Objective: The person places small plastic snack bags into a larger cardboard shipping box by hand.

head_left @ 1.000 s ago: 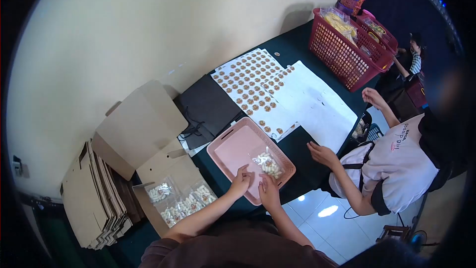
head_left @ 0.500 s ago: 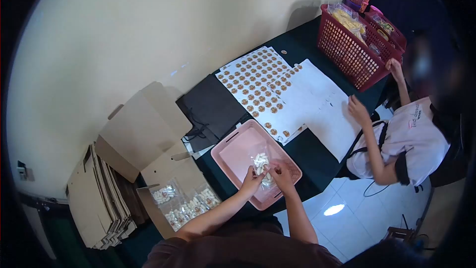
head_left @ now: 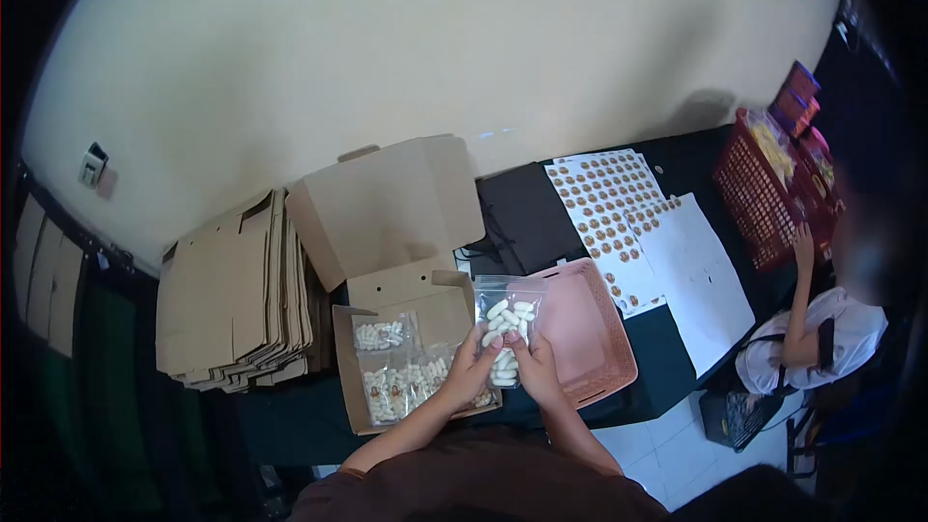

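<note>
Holding a bag (head_left: 523,313) upright at the left edge of the tray (head_left: 580,319), clamped between left hand (head_left: 470,367) and right hand (head_left: 538,367), likely to keep it flat; beside a box (head_left: 391,283) left of the tray, opened wide, likely for easy reach.

Clear bag of white pieces (head_left: 507,329) between both hands, above pink basket's (head_left: 619,348) left edge.
</note>
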### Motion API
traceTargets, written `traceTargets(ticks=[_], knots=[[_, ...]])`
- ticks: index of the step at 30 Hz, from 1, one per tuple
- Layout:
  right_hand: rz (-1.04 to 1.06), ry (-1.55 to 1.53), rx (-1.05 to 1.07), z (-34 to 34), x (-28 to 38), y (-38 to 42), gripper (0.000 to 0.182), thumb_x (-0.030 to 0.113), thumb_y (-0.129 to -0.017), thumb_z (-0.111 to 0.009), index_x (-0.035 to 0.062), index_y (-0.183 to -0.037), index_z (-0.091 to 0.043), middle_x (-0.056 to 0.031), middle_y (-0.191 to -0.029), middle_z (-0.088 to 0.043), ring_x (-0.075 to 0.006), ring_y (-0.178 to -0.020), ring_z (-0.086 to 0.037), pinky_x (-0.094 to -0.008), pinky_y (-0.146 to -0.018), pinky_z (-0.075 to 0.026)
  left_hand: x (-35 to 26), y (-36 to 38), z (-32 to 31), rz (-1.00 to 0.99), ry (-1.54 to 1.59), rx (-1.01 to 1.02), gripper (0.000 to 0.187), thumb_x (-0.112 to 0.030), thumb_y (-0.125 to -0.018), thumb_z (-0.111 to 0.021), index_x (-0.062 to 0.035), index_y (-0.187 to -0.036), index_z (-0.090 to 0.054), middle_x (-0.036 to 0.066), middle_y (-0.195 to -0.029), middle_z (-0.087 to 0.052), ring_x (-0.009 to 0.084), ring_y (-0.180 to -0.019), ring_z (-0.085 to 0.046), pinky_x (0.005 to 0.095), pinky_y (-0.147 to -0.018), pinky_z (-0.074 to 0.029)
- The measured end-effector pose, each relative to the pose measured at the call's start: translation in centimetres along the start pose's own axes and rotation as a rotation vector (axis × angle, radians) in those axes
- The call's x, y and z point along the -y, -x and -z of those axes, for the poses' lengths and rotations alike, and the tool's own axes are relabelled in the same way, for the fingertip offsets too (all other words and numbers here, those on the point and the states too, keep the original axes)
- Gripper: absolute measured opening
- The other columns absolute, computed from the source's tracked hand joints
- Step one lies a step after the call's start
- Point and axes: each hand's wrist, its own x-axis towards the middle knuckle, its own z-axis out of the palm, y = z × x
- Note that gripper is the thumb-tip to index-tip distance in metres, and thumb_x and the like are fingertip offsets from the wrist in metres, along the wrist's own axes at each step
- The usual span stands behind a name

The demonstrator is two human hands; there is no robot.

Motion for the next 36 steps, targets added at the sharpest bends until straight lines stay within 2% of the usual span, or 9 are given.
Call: traceTargets(ticks=[7,11,14,20,25,28,30,33,36], knots=[[0.162,0.332,0.078,-4.5,1.0,1.0,0.029,0.022,-0.091,-0.046,-0.0040,-0.103,-0.051,-0.0134,-0.085,-0.061,-0.0143,-0.078,-0.058,-0.0295,-0.069,-0.045,-1.8,2.9,2.5,-0.188,-0.114,-0.185,0.042,-0.025,-0.088,-0.054,0.0037,-0.116,-0.042,0.011,-0.106,-0.056,0.0145,-0.097,-0.051,0.0287,-0.085,-0.041],[0.085,0.278,0.204,-7.0,2.7,2.3,0.029,0.023,-0.093,-0.043,-0.0036,-0.104,-0.050,-0.0115,-0.083,-0.061,-0.0125,-0.075,-0.056,-0.0286,-0.067,-0.044,-3.0,5.2,3.7,-0.283,-0.049,-0.260,0.038,-0.026,-0.090,-0.048,0.0044,-0.113,-0.044,0.014,-0.105,-0.056,0.0173,-0.096,-0.053,0.0304,-0.083,-0.041],[0.060,0.177,0.239,-8.2,1.4,2.6,0.031,0.024,-0.095,-0.038,-0.0032,-0.105,-0.050,-0.0095,-0.083,-0.059,-0.0118,-0.075,-0.054,-0.0277,-0.068,-0.043,-3.9,6.4,4.9,-0.290,-0.272,-0.317,0.039,-0.028,-0.093,-0.042,0.0046,-0.113,-0.043,0.017,-0.103,-0.056,0.0212,-0.095,-0.054,0.0318,-0.083,-0.041],[-0.151,-0.008,0.404,-10.4,1.8,3.1,0.040,0.028,-0.096,-0.034,-0.0027,-0.120,-0.042,-0.0077,-0.109,-0.054,-0.0113,-0.096,-0.051,-0.0249,-0.084,-0.040,-4.2,8.5,6.6,-0.248,-0.172,-0.489,0.042,-0.032,-0.094,-0.037,0.0044,-0.115,-0.040,0.016,-0.102,-0.054,0.0202,-0.097,-0.051,0.0313,-0.084,-0.039],[-0.083,0.029,0.470,-12.0,2.0,2.9,0.035,0.025,-0.094,-0.040,-0.0023,-0.116,-0.046,-0.0072,-0.105,-0.055,-0.0104,-0.095,-0.050,-0.0246,-0.083,-0.040,-5.4,9.3,7.6,-0.378,-0.357,-0.442,0.044,-0.035,-0.094,-0.036,0.0030,-0.115,-0.041,0.013,-0.101,-0.054,0.0167,-0.095,-0.050,0.0290,-0.084,-0.039],[-0.133,-0.053,0.455,-12.3,1.8,3.1,0.037,0.026,-0.094,-0.042,-0.0026,-0.117,-0.045,-0.0071,-0.105,-0.055,-0.0100,-0.096,-0.050,-0.0238,-0.085,-0.039,-5.0,9.5,8.2,-0.286,-0.081,-0.437,0.041,-0.032,-0.093,-0.041,0.0025,-0.115,-0.041,0.013,-0.102,-0.054,0.0152,-0.094,-0.050,0.0286,-0.084,-0.039],[-0.001,0.045,0.407,-12.3,1.7,2.9,0.036,0.024,-0.092,-0.046,-0.0029,-0.116,-0.047,-0.0071,-0.103,-0.056,-0.0100,-0.096,-0.050,-0.0239,-0.084,-0.040,-4.3,9.3,8.4,-0.258,0.046,-0.486,0.040,-0.029,-0.092,-0.042,0.0017,-0.117,-0.039,0.013,-0.104,-0.054,0.0154,-0.094,-0.051,0.0287,-0.084,-0.039],[0.019,0.147,0.402,-11.9,4.3,3.4,0.035,0.021,-0.090,-0.051,-0.0028,-0.115,-0.047,-0.0075,-0.102,-0.056,-0.0104,-0.095,-0.051,-0.0253,-0.084,-0.041,-6.1,9.9,8.4,-0.341,-0.294,-0.220,0.045,-0.017,-0.084,-0.056,-0.0010,-0.121,-0.037,0.012,-0.106,-0.052,0.0167,-0.095,-0.052,0.0293,-0.084,-0.040],[-0.219,-0.143,0.359,-10.9,4.5,3.4,0.032,0.016,-0.087,-0.055,-0.0024,-0.112,-0.049,-0.0075,-0.103,-0.056,-0.0117,-0.096,-0.052,-0.0272,-0.084,-0.042,-6.0,10.2,7.7,-0.274,-0.208,-0.119,0.056,-0.016,-0.075,-0.067,-0.0022,-0.121,-0.038,0.011,-0.104,-0.053,0.0165,-0.095,-0.052,0.0296,-0.082,-0.041]])
